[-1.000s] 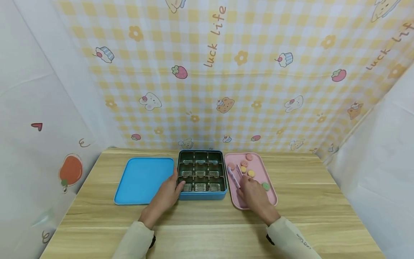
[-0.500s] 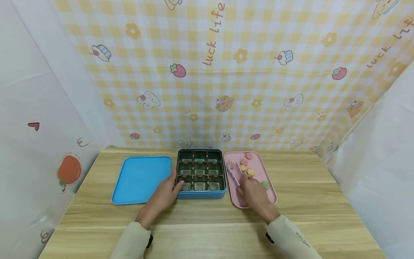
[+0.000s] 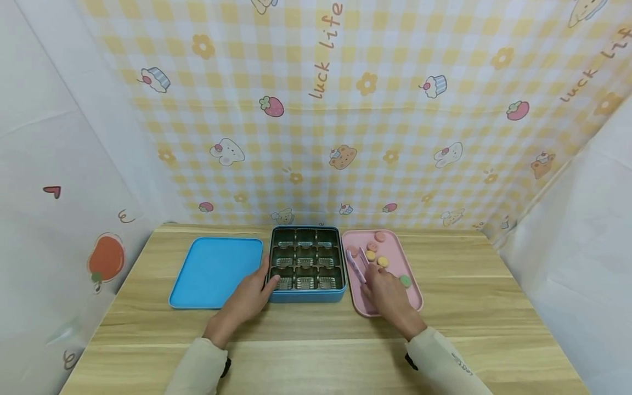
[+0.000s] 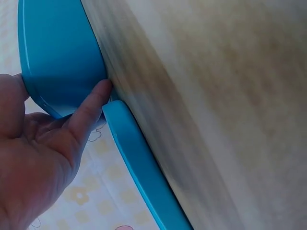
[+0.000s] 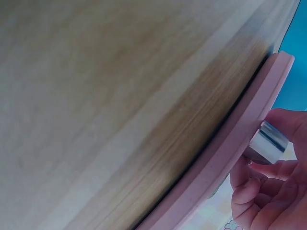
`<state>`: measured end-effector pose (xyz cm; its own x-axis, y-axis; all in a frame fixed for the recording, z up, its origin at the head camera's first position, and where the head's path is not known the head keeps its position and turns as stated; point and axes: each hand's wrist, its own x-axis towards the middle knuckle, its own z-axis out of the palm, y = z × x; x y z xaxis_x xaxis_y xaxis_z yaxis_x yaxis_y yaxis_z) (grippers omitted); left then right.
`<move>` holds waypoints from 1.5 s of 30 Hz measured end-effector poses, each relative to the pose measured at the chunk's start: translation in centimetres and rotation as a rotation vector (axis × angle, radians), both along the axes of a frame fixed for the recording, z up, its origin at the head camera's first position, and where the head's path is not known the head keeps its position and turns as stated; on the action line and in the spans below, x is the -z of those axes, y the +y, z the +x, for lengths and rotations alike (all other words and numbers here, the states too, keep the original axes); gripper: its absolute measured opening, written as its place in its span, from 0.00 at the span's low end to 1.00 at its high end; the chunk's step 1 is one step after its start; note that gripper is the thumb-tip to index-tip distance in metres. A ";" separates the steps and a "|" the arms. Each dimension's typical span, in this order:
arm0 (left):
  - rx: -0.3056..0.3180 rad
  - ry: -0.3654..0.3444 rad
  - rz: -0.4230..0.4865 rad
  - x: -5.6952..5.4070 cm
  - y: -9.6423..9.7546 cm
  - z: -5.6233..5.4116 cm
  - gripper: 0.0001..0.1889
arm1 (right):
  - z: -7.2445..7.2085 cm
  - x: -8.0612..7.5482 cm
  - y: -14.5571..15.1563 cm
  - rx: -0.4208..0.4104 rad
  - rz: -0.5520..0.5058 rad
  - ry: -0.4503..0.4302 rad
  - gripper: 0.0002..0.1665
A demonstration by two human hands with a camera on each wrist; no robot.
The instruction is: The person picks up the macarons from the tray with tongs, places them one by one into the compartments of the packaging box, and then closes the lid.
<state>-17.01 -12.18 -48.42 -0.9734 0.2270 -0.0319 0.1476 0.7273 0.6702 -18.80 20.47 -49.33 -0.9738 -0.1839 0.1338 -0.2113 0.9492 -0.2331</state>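
My left hand (image 3: 247,296) holds the left side of a blue square box (image 3: 308,297). Its thumb lies over the near-left rim, and in the left wrist view a finger lies along the outer wall (image 4: 62,57). A dark divided insert (image 3: 306,262) with rows of bare compartments fills the box. Over the pink tray (image 3: 413,302), my right hand (image 3: 388,291) grips a pair of tongs (image 3: 355,267), whose shiny metal end (image 5: 268,143) shows in the right wrist view. The tong arms stand apart, pointing at a pink macaron-like round (image 3: 352,252) on the tray.
On the tray also lie two yellow rounds (image 3: 382,262), a green round (image 3: 405,281) and more pink rounds (image 3: 379,236). A flat blue lid (image 3: 217,271) rests left of the box. Behind the wooden table (image 3: 316,356) hangs a checked cloth (image 3: 316,137).
Both hands keep their places at the box and the tray, and the tongs stay over the pink round. Only the head view shifts slightly.
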 end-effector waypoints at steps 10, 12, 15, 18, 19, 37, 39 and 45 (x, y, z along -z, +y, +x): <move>0.006 0.008 0.029 0.2 0.1 -0.1 0.35 | 0.1 0.0 0.1 -0.023 -0.003 0.041 0.12; 0.003 0.002 0.034 0.3 0.1 -0.1 0.36 | 0.1 0.1 0.1 -0.025 -0.005 0.042 0.11; 0.003 -0.003 0.035 0.4 0.1 -0.1 0.36 | 0.1 0.2 0.2 -0.023 -0.014 0.037 0.11; 0.008 -0.008 0.041 0.5 0.1 -0.2 0.36 | 0.1 0.2 0.3 -0.018 -0.019 0.031 0.10; 0.011 -0.006 0.039 0.5 0.2 -0.2 0.36 | 0.1 0.2 0.3 -0.015 -0.021 0.027 0.10; 0.068 0.016 0.059 0.6 -0.1 -0.4 0.35 | 0.2 -0.5 0.4 0.036 -0.091 -0.064 0.30; 0.070 0.017 0.058 0.6 -0.1 -0.4 0.35 | 0.2 -0.6 0.5 0.027 -0.097 -0.045 0.29; 0.061 0.010 0.057 0.6 -0.1 -0.4 0.36 | -0.2 -1.5 0.9 0.008 -0.117 0.043 0.24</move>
